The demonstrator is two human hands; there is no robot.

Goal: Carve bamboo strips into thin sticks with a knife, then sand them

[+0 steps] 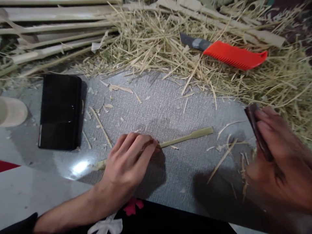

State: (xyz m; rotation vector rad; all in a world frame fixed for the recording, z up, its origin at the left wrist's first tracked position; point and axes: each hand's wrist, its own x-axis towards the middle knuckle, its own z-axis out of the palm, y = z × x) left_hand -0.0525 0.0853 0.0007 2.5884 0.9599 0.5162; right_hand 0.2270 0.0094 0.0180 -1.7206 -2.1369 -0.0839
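Note:
My left hand is closed around a thin greenish bamboo strip, pinning it low over the grey surface. The strip's wider, flat end points right, and its other end shows behind my wrist. Off to the right, apart from the strip, my right hand grips a folded dark brown sheet that looks like sandpaper. That hand is partly blurred. Small bamboo shavings lie between the two hands.
A black phone-like case lies at the left, beside a pale cup or bottle. A red-handled knife rests on heaped bamboo shavings at the back. Long bamboo pieces are stacked at the back left.

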